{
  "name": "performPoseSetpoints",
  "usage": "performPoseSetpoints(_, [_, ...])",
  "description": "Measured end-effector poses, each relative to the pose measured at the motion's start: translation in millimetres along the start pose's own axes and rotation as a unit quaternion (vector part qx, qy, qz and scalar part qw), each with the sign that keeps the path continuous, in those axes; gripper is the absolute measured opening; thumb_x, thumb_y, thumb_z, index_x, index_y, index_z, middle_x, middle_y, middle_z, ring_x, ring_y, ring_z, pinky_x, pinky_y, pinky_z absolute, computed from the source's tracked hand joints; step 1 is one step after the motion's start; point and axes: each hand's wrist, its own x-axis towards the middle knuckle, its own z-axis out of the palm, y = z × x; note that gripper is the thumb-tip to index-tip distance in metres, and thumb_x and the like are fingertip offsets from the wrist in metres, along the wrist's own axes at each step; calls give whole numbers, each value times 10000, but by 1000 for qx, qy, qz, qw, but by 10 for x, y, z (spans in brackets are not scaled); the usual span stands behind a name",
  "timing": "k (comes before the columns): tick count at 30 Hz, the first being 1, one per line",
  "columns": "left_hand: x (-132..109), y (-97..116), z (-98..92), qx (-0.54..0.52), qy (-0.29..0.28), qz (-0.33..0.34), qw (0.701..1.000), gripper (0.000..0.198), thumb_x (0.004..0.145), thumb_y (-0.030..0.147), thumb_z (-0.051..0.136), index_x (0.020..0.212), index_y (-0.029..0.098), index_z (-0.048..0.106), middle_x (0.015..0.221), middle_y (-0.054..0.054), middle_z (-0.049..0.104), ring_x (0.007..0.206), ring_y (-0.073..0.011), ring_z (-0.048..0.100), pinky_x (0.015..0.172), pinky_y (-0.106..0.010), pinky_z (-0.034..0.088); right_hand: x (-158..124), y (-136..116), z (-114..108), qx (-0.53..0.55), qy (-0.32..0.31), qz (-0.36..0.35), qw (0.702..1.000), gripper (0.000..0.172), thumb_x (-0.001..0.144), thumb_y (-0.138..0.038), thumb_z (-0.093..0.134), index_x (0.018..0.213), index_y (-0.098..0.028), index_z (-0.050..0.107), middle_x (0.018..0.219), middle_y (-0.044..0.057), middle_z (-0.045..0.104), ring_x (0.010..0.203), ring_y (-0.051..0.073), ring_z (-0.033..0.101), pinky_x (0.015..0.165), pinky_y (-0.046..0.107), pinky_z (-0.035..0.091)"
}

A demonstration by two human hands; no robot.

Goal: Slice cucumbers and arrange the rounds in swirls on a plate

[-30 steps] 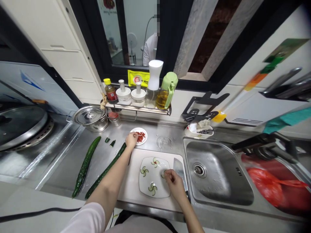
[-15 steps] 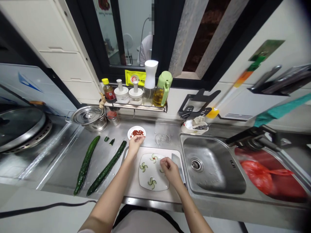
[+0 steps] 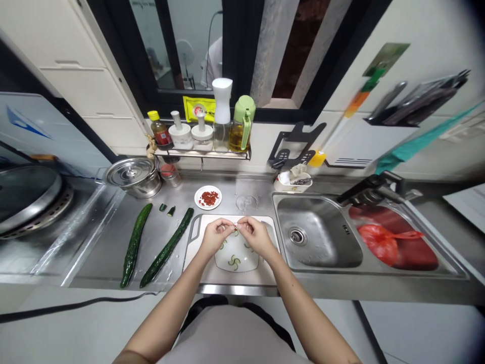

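Note:
My left hand (image 3: 216, 236) and my right hand (image 3: 258, 237) meet fingertip to fingertip over the far edge of a white plate (image 3: 248, 264). Both are closed in a pinch; whatever sits between the fingertips is too small to make out. Thin green cucumber slices form a pinwheel (image 3: 234, 262) on the near part of the plate, and similar pinwheels are partly covered by my hands. Under the plate lies a pale cutting board (image 3: 212, 279). Just beyond the board stands a small white dish (image 3: 196, 198) holding small red pieces (image 3: 209, 198).
Two whole cucumbers (image 3: 135, 245) lie left of the board, near small cucumber end pieces (image 3: 171, 211). A lidded steel pot (image 3: 146, 187) stands behind them. To the right is a sink (image 3: 322, 253) and a red plastic bag (image 3: 379, 242). Bottles line a shelf (image 3: 212, 153).
My left hand has left the dish of red pieces and come over the plate. My right hand has moved toward the plate's far edge, meeting the left. The view has shifted slightly.

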Motion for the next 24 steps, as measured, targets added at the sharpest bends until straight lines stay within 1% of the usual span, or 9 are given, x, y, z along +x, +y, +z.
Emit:
performPoseSetpoints(4, [-116, -17, 7, -12, -5, -2, 1000, 282, 693, 411, 718, 795, 149, 692, 671, -4, 607, 533, -76, 450, 500, -206, 352, -82, -10, 3, -6, -21, -15, 1000, 209, 823, -377, 562, 790, -195, 659, 683, 7, 596, 644, 137, 499, 598, 235, 362])
performPoseSetpoints(8, [-200, -47, -3, -11, -13, 1, 1000, 260, 705, 388, 717, 796, 145, 698, 705, -16, 635, 546, -77, 457, 533, -214, 372, -157, -2, 13, -5, -34, -20, 999, 193, 829, -348, 555, 809, -189, 663, 714, 14, 613, 665, 137, 509, 610, 233, 366])
performPoseSetpoints(11, [-252, -85, -4, -10, -23, -3, 1000, 246, 711, 375, 714, 798, 146, 701, 734, -27, 650, 570, -86, 478, 560, -223, 387, -222, 23, 36, -10, -41, -20, 999, 168, 826, -320, 558, 791, -186, 652, 708, 8, 603, 670, 133, 502, 612, 228, 362])
performPoseSetpoints(15, [-333, -146, 7, 2, -41, -12, 999, 240, 715, 370, 703, 806, 148, 696, 728, -24, 643, 574, -91, 481, 568, -223, 388, -335, 94, 79, -9, -54, -2, 998, 150, 824, -293, 551, 755, -184, 627, 674, -7, 572, 643, 123, 480, 596, 221, 349])
performPoseSetpoints(17, [-381, -186, 5, 30, -46, -15, 998, 243, 722, 369, 691, 833, 153, 696, 717, -14, 636, 575, -93, 482, 569, -219, 388, -404, 166, 108, -6, -63, 12, 998, 147, 832, -287, 541, 765, -183, 619, 668, -13, 568, 617, 116, 468, 588, 218, 344])
performPoseSetpoints(20, [-456, -273, -18, 115, -34, -30, 992, 247, 745, 363, 663, 898, 172, 699, 741, -1, 642, 574, -93, 483, 575, -217, 386, -512, 330, 174, -17, -85, 32, 996, 132, 840, -269, 534, 780, -182, 614, 667, -17, 577, 607, 112, 480, 590, 215, 343])
performPoseSetpoints(22, [-500, -346, -38, 179, -26, -44, 983, 228, 770, 347, 639, 920, 187, 698, 775, 3, 660, 583, -96, 498, 596, -222, 393, -577, 458, 234, -43, -105, 53, 992, 122, 837, -238, 529, 760, -182, 606, 665, -15, 585, 610, 113, 495, 589, 214, 336])
performPoseSetpoints(24, [-536, -416, -50, 236, -33, -58, 969, 196, 789, 322, 623, 924, 201, 696, 795, 7, 677, 609, -105, 528, 628, -229, 402, -630, 573, 303, -76, -125, 79, 986, 113, 829, -205, 525, 745, -182, 597, 654, -14, 588, 603, 112, 496, 580, 214, 319])
